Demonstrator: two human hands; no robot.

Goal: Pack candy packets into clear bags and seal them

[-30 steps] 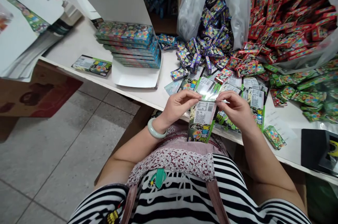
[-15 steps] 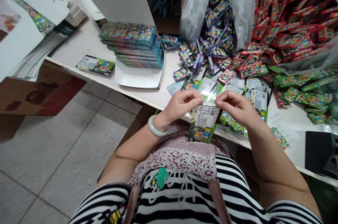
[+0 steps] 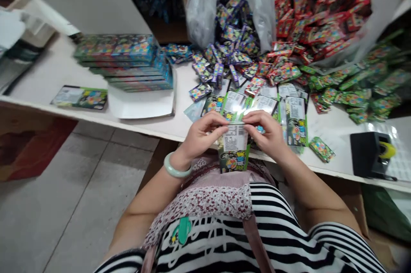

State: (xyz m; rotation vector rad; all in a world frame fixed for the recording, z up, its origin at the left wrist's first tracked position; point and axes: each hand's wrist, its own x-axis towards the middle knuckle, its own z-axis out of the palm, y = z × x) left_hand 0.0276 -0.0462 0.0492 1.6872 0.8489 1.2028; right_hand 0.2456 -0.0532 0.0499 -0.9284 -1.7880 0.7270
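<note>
Both my hands pinch the far edge of a printed packet (image 3: 233,153), black and green with a white label and bright lettering. It hangs over my lap at the table's front edge. My left hand (image 3: 205,133), below a pale green bangle (image 3: 176,166), grips the left end of that edge between thumb and fingers. At the right end, my right hand (image 3: 268,132) holds it the same way. Just beyond my hands lie several similar flat packets (image 3: 236,102), overlapping one another. What exactly the fingertips press together is too small to tell.
Small purple boxes (image 3: 236,35), red boxes (image 3: 321,20) and green boxes (image 3: 356,84) are heaped along the back, partly in clear bags. A stack of blue-green boxes (image 3: 128,58) sits in a white tray (image 3: 138,106) at left. A black tape dispenser (image 3: 369,151) stands at right.
The view has swung to the right, bringing the tape dispenser fully into sight. My fingers have closed in along the packet's top edge, and both hands still hold it.
</note>
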